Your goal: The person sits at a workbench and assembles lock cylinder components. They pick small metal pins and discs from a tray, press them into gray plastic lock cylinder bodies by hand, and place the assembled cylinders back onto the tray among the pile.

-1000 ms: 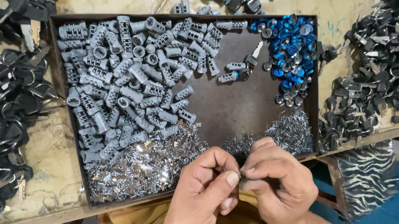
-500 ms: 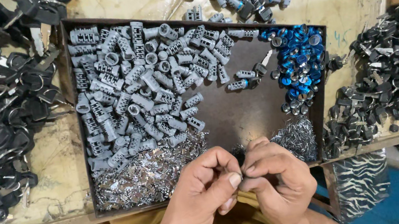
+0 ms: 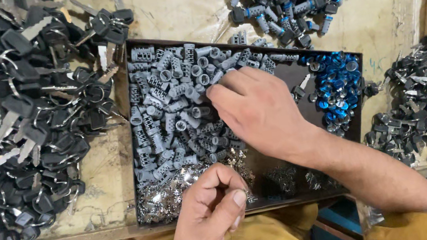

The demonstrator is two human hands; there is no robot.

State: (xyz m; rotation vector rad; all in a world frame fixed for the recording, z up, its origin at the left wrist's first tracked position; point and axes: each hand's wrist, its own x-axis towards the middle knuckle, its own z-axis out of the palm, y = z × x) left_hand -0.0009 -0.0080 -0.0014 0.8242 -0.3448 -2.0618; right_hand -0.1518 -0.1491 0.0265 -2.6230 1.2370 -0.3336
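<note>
- one view only, from the person's head, looking almost straight down.
- it sits close above a dark tray (image 3: 135, 150) on a worn bench (image 3: 397, 8), near edge at the bottom.
- both forearms enter from the bottom; the bench's sides run out of frame.

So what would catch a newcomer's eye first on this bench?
Probably the right hand stretched into the dark tray, fingertips on the heap of grey cylinders. The bright blue caps at the tray's right end stand out, as does the big pile of black keys at left.
</note>
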